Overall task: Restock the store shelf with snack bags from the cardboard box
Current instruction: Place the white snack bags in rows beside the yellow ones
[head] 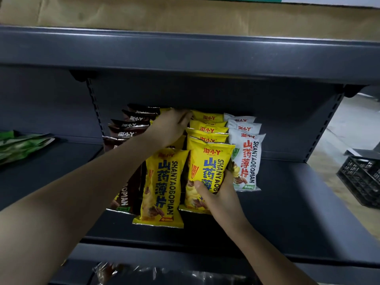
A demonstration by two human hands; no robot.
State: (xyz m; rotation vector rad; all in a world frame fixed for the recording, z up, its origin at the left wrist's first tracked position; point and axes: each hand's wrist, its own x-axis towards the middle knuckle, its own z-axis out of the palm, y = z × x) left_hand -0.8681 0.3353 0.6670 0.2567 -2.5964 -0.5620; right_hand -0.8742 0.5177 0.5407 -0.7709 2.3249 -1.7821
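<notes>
Your right hand [220, 192] fingers pinch the front yellow bag [207, 173]; left hand [170, 126] fingers curled on rear bags. Risk: loose bag [162, 186] left of it tips off shelf [298, 202] if bumped.

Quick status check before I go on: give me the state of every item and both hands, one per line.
Left hand: reaching deep between the rows, fingers on the back bags.
Right hand: gripping the front yellow bag.
Front yellow bag: upright, held, heading the right yellow row.
Loose yellow bag: leaning forward, its base nearer the shelf edge than its neighbours.
Brown bags: standing in a row, left.
White bags: standing in a row, right.
Green bags: lying flat, far left.
</notes>
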